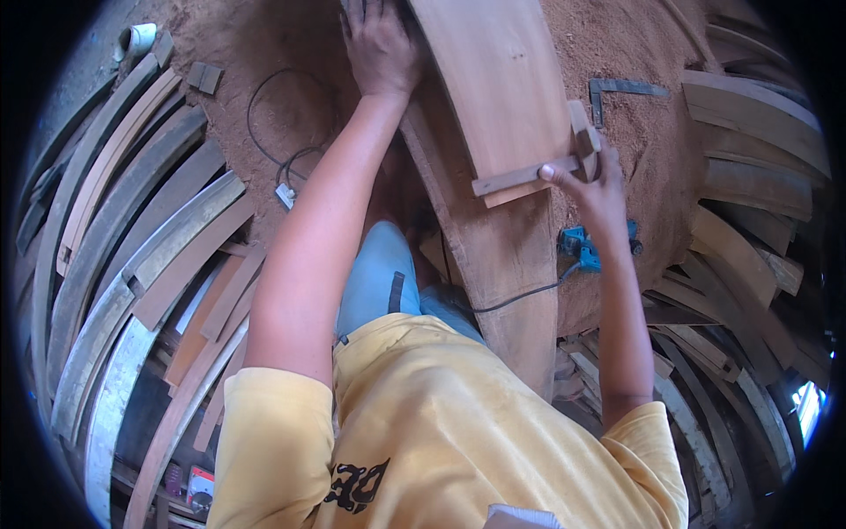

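A wide reddish-brown wooden board with a curved right edge lies lengthwise in front of me, on top of a longer plank. My left hand rests against the board's left side near the top of the view, fingers stretched out and holding nothing. At the near right corner, my right hand grips a wooden try square. Its thin arm crosses the board's near end, while the thicker piece sits along the right edge. My right thumb presses near the joint; the other fingers are partly hidden behind the tool.
A blue corded power planer lies right of the plank, its cord crossing the plank. A dark metal square sits on sawdust. Stacks of curved timber flank both sides. A cable with a white plug lies at left.
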Action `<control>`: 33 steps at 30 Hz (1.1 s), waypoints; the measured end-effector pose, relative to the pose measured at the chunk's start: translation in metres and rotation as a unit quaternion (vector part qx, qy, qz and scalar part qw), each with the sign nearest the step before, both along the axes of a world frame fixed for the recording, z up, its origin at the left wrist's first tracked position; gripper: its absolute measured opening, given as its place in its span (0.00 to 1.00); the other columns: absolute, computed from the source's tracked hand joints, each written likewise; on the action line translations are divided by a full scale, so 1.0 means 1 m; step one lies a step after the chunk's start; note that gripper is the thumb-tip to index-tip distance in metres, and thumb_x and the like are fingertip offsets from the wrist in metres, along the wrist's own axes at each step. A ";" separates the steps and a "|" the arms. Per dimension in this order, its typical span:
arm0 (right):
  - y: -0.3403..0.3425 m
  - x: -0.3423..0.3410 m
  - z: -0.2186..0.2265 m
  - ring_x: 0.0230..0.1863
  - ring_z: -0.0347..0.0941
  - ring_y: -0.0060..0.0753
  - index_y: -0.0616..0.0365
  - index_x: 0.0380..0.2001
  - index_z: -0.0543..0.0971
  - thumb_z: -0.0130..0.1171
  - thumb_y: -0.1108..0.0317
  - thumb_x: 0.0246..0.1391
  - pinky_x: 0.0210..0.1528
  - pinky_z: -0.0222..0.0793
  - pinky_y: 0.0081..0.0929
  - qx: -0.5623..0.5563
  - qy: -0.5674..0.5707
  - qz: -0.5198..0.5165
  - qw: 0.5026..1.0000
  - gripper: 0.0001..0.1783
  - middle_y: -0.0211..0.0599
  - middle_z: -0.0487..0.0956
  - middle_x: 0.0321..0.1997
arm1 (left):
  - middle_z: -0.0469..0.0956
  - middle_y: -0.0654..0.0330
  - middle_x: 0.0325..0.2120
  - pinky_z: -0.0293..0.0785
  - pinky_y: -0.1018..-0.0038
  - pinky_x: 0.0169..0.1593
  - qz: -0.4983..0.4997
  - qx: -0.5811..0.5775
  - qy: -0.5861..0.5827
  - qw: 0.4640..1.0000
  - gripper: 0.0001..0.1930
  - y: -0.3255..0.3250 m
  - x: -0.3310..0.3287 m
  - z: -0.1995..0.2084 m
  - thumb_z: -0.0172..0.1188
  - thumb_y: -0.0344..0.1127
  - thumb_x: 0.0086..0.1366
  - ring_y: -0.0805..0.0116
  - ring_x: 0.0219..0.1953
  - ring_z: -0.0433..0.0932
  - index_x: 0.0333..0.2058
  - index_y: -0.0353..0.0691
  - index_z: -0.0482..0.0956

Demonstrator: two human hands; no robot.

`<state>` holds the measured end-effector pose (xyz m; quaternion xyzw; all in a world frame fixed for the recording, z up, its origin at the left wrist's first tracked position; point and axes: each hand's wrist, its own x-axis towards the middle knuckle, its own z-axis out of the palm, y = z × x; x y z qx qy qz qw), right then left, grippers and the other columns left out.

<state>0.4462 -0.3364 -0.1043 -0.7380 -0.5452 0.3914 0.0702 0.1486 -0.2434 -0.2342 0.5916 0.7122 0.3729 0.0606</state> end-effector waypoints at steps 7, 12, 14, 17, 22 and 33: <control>0.195 -0.103 -0.023 0.65 0.78 0.50 0.67 0.62 0.80 0.84 0.44 0.41 0.67 0.72 0.40 0.149 0.102 0.048 0.982 0.50 0.57 0.83 0.62 | 0.63 0.46 0.76 0.59 0.52 0.78 -0.003 -0.020 -0.029 0.999 0.32 0.002 -0.005 -0.010 0.48 0.40 0.77 0.35 0.79 0.55 0.76 0.37 0.62; 0.163 -0.064 -0.032 0.60 0.79 0.59 0.63 0.58 0.82 0.78 0.28 0.39 0.60 0.76 0.49 0.070 0.064 0.156 0.983 0.54 0.59 0.83 0.57 | 0.60 0.57 0.79 0.53 0.43 0.79 0.006 -0.022 -0.028 0.999 0.31 0.002 -0.012 -0.019 0.43 0.46 0.79 0.48 0.81 0.52 0.77 0.45 0.63; 0.089 -0.029 -0.008 0.61 0.78 0.56 0.60 0.62 0.80 0.83 0.33 0.38 0.63 0.75 0.51 0.030 0.054 0.110 0.992 0.55 0.58 0.79 0.61 | 0.60 0.56 0.79 0.53 0.45 0.79 0.010 -0.043 -0.007 0.999 0.31 0.002 -0.010 -0.019 0.43 0.44 0.79 0.47 0.81 0.52 0.77 0.44 0.63; -0.007 0.014 -0.014 0.61 0.77 0.53 0.60 0.67 0.75 0.88 0.47 0.37 0.68 0.73 0.47 0.066 0.006 0.055 0.996 0.56 0.52 0.78 0.60 | 0.60 0.52 0.78 0.53 0.47 0.79 0.016 -0.061 -0.010 0.998 0.31 0.000 -0.004 -0.008 0.43 0.39 0.78 0.47 0.82 0.52 0.77 0.42 0.62; 0.032 -0.023 -0.004 0.63 0.77 0.50 0.67 0.67 0.73 0.88 0.52 0.38 0.69 0.71 0.43 0.002 0.054 -0.047 0.997 0.56 0.52 0.80 0.61 | 0.61 0.49 0.78 0.53 0.47 0.79 0.000 -0.099 -0.024 0.995 0.32 -0.002 -0.002 0.008 0.41 0.33 0.76 0.45 0.82 0.51 0.77 0.41 0.62; 0.353 -0.176 -0.059 0.64 0.76 0.52 0.65 0.66 0.75 0.86 0.39 0.37 0.66 0.72 0.47 0.153 0.054 0.066 0.985 0.59 0.55 0.77 0.62 | 0.63 0.53 0.77 0.51 0.39 0.79 -0.038 -0.243 -0.109 0.963 0.32 -0.013 -0.003 0.028 0.51 0.33 0.70 0.40 0.81 0.51 0.73 0.35 0.69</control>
